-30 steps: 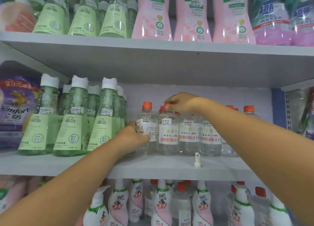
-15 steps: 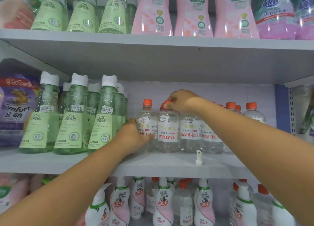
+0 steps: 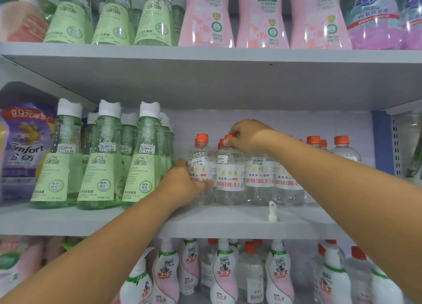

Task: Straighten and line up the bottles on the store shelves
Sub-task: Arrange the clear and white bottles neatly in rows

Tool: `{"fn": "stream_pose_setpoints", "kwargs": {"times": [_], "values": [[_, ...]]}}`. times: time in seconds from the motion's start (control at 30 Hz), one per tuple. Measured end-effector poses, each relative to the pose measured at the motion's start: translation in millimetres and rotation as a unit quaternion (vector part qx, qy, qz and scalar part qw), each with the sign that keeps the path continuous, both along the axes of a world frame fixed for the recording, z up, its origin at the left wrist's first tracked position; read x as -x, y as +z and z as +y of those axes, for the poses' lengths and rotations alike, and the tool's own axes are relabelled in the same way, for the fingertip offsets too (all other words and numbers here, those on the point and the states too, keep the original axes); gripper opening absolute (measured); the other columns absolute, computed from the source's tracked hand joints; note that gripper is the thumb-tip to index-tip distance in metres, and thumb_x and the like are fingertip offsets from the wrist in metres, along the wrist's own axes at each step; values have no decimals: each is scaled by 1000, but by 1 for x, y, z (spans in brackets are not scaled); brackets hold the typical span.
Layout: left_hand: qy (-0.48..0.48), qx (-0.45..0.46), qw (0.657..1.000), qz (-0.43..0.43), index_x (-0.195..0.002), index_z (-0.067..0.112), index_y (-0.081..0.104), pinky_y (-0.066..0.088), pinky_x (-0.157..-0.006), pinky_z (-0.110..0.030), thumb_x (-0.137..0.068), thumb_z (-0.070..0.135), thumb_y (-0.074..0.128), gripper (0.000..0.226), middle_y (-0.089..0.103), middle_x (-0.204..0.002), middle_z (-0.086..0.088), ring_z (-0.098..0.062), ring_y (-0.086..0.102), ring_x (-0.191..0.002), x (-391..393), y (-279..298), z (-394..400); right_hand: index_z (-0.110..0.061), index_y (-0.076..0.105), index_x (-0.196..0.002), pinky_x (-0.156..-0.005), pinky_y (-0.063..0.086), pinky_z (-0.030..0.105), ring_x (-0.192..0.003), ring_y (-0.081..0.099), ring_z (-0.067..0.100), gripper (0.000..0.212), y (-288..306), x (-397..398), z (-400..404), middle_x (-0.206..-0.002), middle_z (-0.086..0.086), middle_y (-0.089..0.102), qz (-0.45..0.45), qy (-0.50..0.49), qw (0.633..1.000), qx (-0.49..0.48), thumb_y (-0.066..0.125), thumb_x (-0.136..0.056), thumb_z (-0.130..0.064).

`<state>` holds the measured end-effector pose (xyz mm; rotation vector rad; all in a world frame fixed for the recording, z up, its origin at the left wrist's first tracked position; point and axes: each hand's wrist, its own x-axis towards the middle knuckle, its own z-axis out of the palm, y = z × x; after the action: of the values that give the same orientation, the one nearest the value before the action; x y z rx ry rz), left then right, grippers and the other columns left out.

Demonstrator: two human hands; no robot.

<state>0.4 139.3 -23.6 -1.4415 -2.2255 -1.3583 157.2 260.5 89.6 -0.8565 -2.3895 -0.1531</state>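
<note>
Grey metal shelves (image 3: 205, 221) stack in tiers before a pale back panel (image 3: 285, 125); a blue slotted upright (image 3: 386, 143) stands at right under even light.

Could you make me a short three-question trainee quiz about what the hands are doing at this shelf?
1. True or false: the left hand grips the body of the leftmost clear bottle.
2. The right hand pinches which part of the second clear bottle? A) label B) orange cap C) base
3. What small white thing stands loose on the middle shelf in front of the clear bottles?

Key: 1 true; 2 B; 3 a white spout.
</note>
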Motion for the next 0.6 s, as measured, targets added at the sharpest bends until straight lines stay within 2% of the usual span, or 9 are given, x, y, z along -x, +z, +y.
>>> {"fn": "stream_pose_setpoints", "kwargs": {"times": [0.23, 0.4, 0.5, 0.6], "values": [[-1, 4, 1000, -9, -125, 20, 48, 57, -91, -38, -81, 46, 82, 61, 69, -113, 4, -18, 68, -99, 0, 0, 0, -23, 68, -129, -92, 47, 31, -109, 60, 19, 38, -7, -7, -3, -130, -3, 67, 32, 39, 999, 15, 58, -101, -46], [-11, 11, 1000, -7, -126, 20, 47, 57, -85, -35, -82, 46, 81, 61, 69, -112, 4, -16, 68, -95, 1, 1, -1, -26, 65, -133, -89, 42, 28, -108, 57, 17, 37, -8, -6, -7, -137, -4, 63, 27, 32, 999, 16, 55, -103, -44], [-6, 16, 1000, -12, -128, 20, 46, 55, -82, -33, -83, 46, 80, 62, 68, -112, 4, -17, 67, -95, -1, 3, -2, -30, 54, -144, -92, 50, 34, -113, 60, 21, 47, -14, -9, -8, -141, -3, 59, 16, -4, 1000, -16, 51, -102, -51], [-8, 18, 1000, -13, -127, 18, 46, 57, -87, -37, -82, 44, 81, 62, 68, -114, 2, -19, 67, -96, -5, 6, -2, -30, 46, -150, -103, 51, 45, -126, 53, 20, 57, -32, -24, -17, -142, -6, 56, 130, 36, 990, -44, 57, -99, -51]]}}
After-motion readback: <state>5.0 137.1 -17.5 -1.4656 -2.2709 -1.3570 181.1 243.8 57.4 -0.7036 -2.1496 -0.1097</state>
